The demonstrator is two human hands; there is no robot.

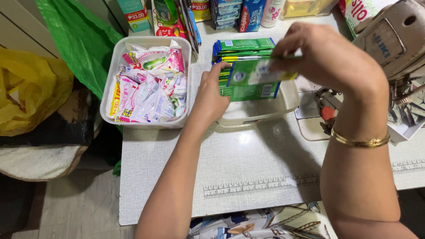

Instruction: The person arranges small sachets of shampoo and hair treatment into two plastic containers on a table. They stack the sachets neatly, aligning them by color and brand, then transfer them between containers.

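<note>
A green sachet (259, 73) is pinched at its upper edge by the fingers (287, 48) of the right hand (327, 57) and is held just above the clear plastic tub (290, 99), so that its face is turned towards the camera. The left hand (210, 95) is laid against the near left side of a stack of green sachets (243, 46), which stands on edge in the tub; its fingers are extended and flat rather than closed on anything, apparently so that the stack is kept upright and squared. To the left, touching or just beside the tub, a second white tub (113, 66) is filled with loose pink and white sachets (148, 88), which are heaped without order. Both tubs are set near the far edge of the grey tabletop (230, 159), where boxed goods (230, 13) are lined behind them, so little room is left beyond. To the right, the tub is crowded by a sewing machine (394, 35) and its plate. The near half of the tabletop, printed with a ruler strip (261, 186), is left bare beneath the forearms. A yellow bag (31, 88) and a green bag (79, 40) are seen off the left edge. A gold bangle (361, 141) is worn on the right wrist.
</note>
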